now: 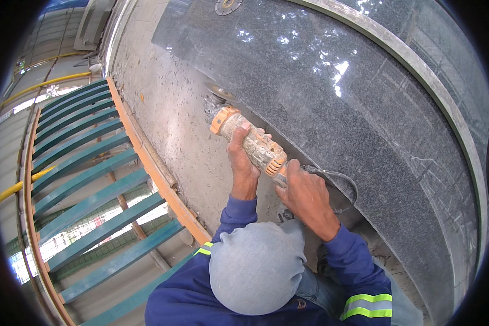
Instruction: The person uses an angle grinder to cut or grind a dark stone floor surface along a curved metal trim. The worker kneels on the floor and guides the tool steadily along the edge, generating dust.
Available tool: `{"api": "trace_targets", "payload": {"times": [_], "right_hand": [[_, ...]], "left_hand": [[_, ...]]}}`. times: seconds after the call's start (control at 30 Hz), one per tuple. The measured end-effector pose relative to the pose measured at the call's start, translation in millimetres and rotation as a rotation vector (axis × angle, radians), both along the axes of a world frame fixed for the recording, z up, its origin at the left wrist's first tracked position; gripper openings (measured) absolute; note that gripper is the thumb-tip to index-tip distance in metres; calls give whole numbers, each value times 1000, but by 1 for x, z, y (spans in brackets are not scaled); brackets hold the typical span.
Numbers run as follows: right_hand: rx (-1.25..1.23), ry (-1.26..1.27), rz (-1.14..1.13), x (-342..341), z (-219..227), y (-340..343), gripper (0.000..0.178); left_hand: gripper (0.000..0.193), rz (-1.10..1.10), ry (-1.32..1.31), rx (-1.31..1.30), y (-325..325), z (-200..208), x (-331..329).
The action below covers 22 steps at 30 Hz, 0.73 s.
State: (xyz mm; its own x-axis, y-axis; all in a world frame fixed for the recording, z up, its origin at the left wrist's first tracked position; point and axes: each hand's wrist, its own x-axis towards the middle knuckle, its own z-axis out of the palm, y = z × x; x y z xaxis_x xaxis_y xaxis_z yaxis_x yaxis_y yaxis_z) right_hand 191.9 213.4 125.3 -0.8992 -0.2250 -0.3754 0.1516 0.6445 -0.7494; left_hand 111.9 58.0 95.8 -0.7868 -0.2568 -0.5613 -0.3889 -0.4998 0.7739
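Note:
An angle grinder [250,141], orange and caked with pale dust, is held at a slant in both hands. My left hand [243,163] wraps round the middle of its body, thumb on top. Behind it, my right hand [308,195] grips the rear end, where a cable [355,187] loops out to the right. The grinder's disc [220,91] is at the left edge of a polished dark grey speckled stone slab [331,119]. Whether the disc touches the slab, I cannot tell. A rounded grey cloth shape [258,266] covers the area between my blue sleeves.
Another round disc [228,6] lies on the slab's far end. At the left stands a slatted frame with teal bars [103,190] and an orange rail [146,146]. A pale curved strip [418,68] runs along the slab's right side. Dusty grey floor [174,114] shows left of the slab.

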Motion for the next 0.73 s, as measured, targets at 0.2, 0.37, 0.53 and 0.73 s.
{"api": "trace_targets", "payload": {"times": [0.2, 0.37, 0.53, 0.73], "right_hand": [[6, -22, -23, -7, -8, -5, 43], [42, 2, -13, -9, -7, -13, 44], [45, -4, -6, -9, -1, -12, 41], [29, -20, -2, -8, 3, -7, 40]], "left_hand": [[36, 10, -9, 35, -4, -11, -8], [38, -14, -13, 66, -17, -22, -9], [39, 1, 13, 66, -15, -17, -8], [41, 19, 16, 19, -8, -8, -6]]}}
